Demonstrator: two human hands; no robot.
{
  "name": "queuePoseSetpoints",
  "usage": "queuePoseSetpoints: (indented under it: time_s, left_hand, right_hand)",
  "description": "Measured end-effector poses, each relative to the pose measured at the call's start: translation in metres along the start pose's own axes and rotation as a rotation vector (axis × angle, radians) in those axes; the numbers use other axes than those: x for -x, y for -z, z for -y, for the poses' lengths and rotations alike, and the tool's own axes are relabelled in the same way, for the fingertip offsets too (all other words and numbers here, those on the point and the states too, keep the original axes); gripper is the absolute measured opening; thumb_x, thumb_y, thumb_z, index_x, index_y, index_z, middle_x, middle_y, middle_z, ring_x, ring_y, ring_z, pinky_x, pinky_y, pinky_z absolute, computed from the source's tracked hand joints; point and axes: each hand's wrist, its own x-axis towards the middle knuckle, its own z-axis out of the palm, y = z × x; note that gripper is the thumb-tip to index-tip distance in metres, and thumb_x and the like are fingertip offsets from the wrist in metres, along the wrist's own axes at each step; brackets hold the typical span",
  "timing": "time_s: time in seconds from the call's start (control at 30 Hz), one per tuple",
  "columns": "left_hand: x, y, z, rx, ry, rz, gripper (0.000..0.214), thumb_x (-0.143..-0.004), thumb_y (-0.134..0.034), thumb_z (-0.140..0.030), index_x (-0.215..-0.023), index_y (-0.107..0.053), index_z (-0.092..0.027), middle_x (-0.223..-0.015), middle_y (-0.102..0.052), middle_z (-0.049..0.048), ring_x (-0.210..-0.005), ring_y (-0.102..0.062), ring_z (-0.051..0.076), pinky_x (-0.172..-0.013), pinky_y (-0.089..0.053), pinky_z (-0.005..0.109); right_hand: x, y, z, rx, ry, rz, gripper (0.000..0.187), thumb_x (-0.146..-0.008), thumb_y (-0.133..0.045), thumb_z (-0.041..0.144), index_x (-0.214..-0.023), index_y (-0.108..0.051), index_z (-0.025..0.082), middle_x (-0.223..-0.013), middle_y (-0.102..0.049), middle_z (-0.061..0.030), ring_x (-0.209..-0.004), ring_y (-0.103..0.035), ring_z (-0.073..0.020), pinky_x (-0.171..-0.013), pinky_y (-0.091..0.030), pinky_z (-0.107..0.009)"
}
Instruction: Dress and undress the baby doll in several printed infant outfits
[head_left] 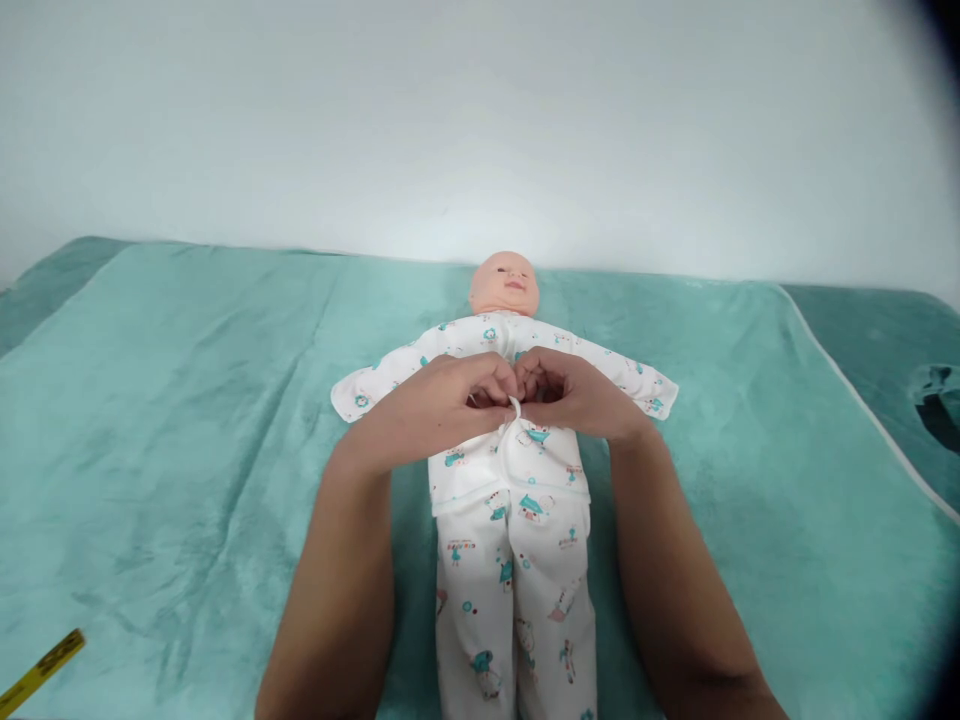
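Note:
A baby doll (pixel 505 283) lies on its back, dressed in a white printed shirt (pixel 541 455) and matching trousers (pixel 480 600). Both sleeves stretch out to the sides. Over the doll's chest, my left hand (pixel 457 395) pinches the front edge of the shirt. Directly beside it, touching or nearly so, my right hand (pixel 574 395) has its fingers closed on the same front opening. A bit of the white edge sticks up between my thumbs. Any fastener there is hidden by my fingers.
Under the doll a light green blanket (pixel 225 450) is spread over a darker green cover (pixel 885 330). A white wall (pixel 480 120) rises behind. A yellow strip with black marks (pixel 45 670) lies at the lower left, and a dark object (pixel 939 408) at the right edge.

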Motion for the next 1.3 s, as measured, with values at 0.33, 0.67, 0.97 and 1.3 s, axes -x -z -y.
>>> queuePoseSetpoints:
  time_s: [0.33, 0.67, 0.97, 1.3]
  left_hand:
    - [0.0, 0.0, 0.005, 0.096, -0.039, 0.002, 0.009, -0.087, -0.058, -0.027, -0.095, -0.059, -0.023, -0.089, -0.067, -0.0006, -0.077, -0.062, 0.013, -0.065, -0.048, 0.025]
    - [0.009, 0.008, 0.005, 0.219, -0.047, -0.005, 0.008, -0.086, -0.058, -0.023, -0.094, -0.059, -0.021, -0.083, -0.064, 0.0001, -0.075, -0.06, 0.014, -0.062, -0.048, 0.025]
    - [0.005, 0.003, 0.004, 0.359, -0.118, 0.002, 0.004, -0.087, -0.06, -0.021, -0.089, -0.057, -0.019, -0.083, -0.06, 0.0009, -0.076, -0.056, 0.012, -0.066, -0.047, 0.025]
    - [-0.002, -0.001, 0.002, 0.507, -0.082, 0.045, 0.005, -0.086, -0.06, -0.018, -0.085, -0.055, -0.018, -0.076, -0.054, -0.0019, -0.069, -0.049, 0.01, -0.059, -0.039, 0.023]
  right_hand:
    - [0.011, 0.004, 0.02, 0.067, -0.157, 0.093, 0.025, -0.082, -0.073, 0.043, -0.079, -0.063, 0.02, -0.069, -0.064, -0.0001, -0.061, -0.058, -0.013, -0.056, -0.046, -0.027]
    - [0.018, -0.009, 0.032, 0.235, -0.197, 0.091, 0.025, -0.09, -0.062, 0.036, -0.071, -0.059, 0.021, -0.064, -0.063, 0.0005, -0.059, -0.062, -0.0142, -0.049, -0.042, -0.026]
    - [0.006, 0.001, 0.013, -0.071, -0.036, -0.074, 0.024, -0.085, -0.07, 0.038, -0.071, -0.065, 0.019, -0.058, -0.053, 0.0039, -0.05, -0.05, -0.0092, -0.048, -0.041, -0.024]
    - [0.004, 0.002, 0.009, -0.059, -0.063, 0.035, 0.026, -0.089, -0.068, 0.039, -0.075, -0.065, 0.017, -0.058, -0.056, 0.0046, -0.048, -0.053, -0.0073, -0.046, -0.04, -0.02]
